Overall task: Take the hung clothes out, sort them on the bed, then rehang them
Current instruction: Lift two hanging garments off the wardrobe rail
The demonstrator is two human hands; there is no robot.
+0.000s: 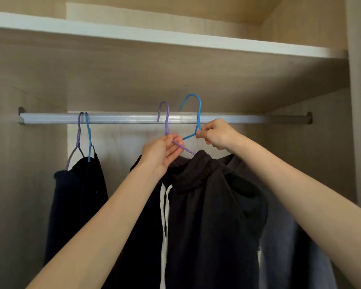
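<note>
Pinching hooked purple hanger (167, 122), blue hanger (199, 113)

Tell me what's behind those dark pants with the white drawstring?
A grey-blue garment shows behind the dark pants, on their right. The pants and the right arm cover most of it, so its kind and its hanger cannot be told.

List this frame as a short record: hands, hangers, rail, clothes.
left hand: grips purple hanger at its neck
right hand: pinches blue hanger at its neck
held hooks: both tops stand above the rail
held clothes: dark drawstring trousers, grey garment behind
on rail: two more hangers at left, carrying dark clothes
</note>
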